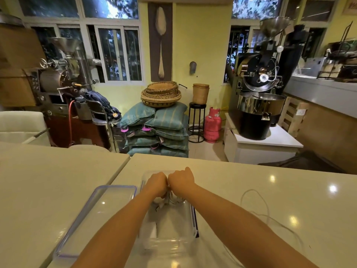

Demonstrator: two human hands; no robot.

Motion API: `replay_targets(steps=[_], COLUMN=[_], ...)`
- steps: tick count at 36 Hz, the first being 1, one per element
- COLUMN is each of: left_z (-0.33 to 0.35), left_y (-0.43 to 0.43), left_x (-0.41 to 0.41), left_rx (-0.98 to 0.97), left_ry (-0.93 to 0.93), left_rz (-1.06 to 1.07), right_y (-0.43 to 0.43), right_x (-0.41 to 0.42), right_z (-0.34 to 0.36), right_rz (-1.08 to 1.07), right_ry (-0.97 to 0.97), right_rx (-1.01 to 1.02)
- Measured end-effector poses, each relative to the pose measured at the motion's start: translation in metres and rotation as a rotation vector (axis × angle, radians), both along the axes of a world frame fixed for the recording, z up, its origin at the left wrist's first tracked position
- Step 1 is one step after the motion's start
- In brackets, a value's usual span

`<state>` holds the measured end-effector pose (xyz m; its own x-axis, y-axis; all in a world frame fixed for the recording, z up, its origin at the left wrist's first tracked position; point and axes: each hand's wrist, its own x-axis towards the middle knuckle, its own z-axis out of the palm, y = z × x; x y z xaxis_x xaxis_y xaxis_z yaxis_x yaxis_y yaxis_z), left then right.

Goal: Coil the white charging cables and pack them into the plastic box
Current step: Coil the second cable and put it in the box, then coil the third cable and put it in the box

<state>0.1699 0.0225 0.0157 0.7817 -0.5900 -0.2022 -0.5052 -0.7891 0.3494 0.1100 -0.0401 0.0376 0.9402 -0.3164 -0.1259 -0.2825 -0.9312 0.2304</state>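
The person's 2 hands meet knuckle to knuckle above the far half of the clear plastic box (191, 219), which stands open on the table (251, 176) with its long axis running away from the body. The left hand (156, 183) and right hand (181, 180) are both curled, fingers turned down, and they grip a small bundle of white cable (170, 199) between them. The fingertips themselves are hidden. The bundle hangs just inside the box's mouth, so this looks like the moment of tucking 1 coil in.

The lid (100, 213) lies flat just left of the box. A second, loose cable (268, 209) trails on the table to the right, well apart from the box, running from a far loop toward the near edge. The right hand is the nearer one and would likely reach sideways for it.
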Motion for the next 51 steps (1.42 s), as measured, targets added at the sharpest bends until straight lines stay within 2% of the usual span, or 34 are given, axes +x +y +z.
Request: replay_targets(steps=[18,26,31,37,42,51], left_z=[0.001,0.006,0.007,0.017,0.033,0.052], left_y=[0.004,0.004,0.002,-0.004,-0.018,-0.052], left_x=[0.001,-0.005,-0.006,-0.014,-0.037,-0.098], left_rx=[-0.015,-0.038,-0.064,-0.126,-0.245,-0.408], left_ry=[-0.028,0.033,0.062,-0.093,-0.133,-0.057], left_rz=[0.001,0.03,0.034,0.023,-0.043,-0.26], right_y=[0.002,0.001,-0.009,-0.026,-0.05,-0.098], right_x=[-0.001,-0.008,-0.013,-0.038,-0.069,-0.141], right_z=[-0.008,-0.001,0.004,0.017,0.028,0.041], right_rz=[0.018,0.019,-0.007,-0.015,-0.075,-0.267], right_ry=[-0.021,-0.033,-0.154,-0.321,-0.401,-0.546], right_rx=[0.036,0.04,0.113,0.249,0.341,0.504])
